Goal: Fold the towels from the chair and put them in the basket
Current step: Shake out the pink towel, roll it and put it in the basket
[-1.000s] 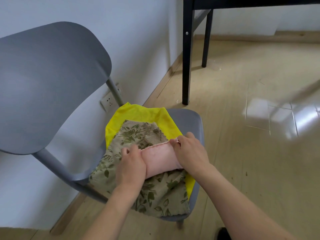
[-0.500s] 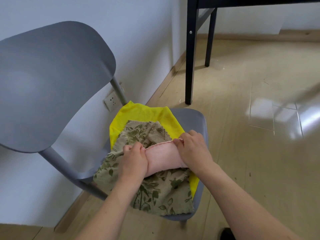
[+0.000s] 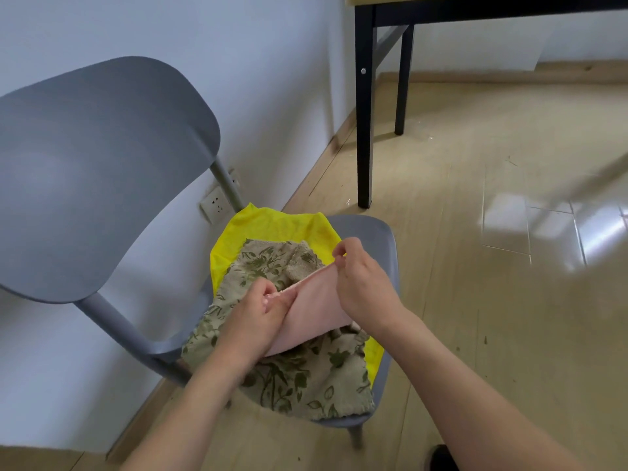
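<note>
A folded pink towel is held just above the seat of a grey chair. My left hand pinches its left end and my right hand pinches its upper right corner. Under it lies a beige towel with green leaf print, spread over a yellow towel that covers the seat. No basket is in view.
The chair's broad grey backrest stands at the left, close to a white wall with a socket. A black-legged table stands behind the chair. Wooden floor stretches to the right.
Both hands have lifted the pink towel's top edge off the leaf-print towel; before, they pressed it flat. The camera view shifted slightly.
</note>
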Demonstrator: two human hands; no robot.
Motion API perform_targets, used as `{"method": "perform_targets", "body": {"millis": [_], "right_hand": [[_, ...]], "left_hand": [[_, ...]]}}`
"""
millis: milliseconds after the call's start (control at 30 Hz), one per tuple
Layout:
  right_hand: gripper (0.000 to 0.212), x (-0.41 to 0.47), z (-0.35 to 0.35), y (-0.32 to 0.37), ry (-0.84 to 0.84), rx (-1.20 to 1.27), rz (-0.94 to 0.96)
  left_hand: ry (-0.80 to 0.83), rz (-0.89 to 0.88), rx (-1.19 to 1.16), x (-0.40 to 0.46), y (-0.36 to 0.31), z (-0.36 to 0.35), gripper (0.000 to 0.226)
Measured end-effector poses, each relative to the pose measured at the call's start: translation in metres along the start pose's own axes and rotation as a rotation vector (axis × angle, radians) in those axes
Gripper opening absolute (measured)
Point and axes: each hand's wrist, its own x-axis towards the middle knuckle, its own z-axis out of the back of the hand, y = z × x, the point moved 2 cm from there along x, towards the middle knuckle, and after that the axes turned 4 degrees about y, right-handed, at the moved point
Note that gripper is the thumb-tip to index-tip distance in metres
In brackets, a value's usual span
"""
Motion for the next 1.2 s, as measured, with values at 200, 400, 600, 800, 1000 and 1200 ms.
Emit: {"method": "perform_targets", "body": {"millis": [200, 400, 600, 800, 1000, 1200], "right_hand": [[0.031, -0.002, 0.009, -0.005, -0.122, 0.082, -0.056], [0.029, -0.002, 0.015, -0.011, -0.213, 0.153, -0.059], [0.050, -0.016, 0.025, -0.010, -0.229, 0.438, -0.269], [0.053, -0.039, 0.037, -0.014, 0.185, 0.571, -0.585], [0.052, -0.048, 0.065, 0.022, 0.026, 0.354, -0.387], [0.046, -0.038, 0.091, 0.037, -0.162, 0.243, -0.311]], "left_hand": [[0.096, 0.079, -0.048, 0.004, -0.014, 0.009, 0.047], [0.261, 0.310, -0.988, -0.008, -0.028, 0.004, 0.017], [0.347, 0.526, -0.906, -0.022, -0.029, -0.003, 0.032], [0.041, 0.152, -0.701, -0.036, -0.060, 0.024, 0.031], [-0.092, 0.077, -0.272, -0.048, -0.087, 0.050, 0.038], [-0.175, 0.100, -0.092, -0.038, -0.106, 0.055, 0.050]]}}
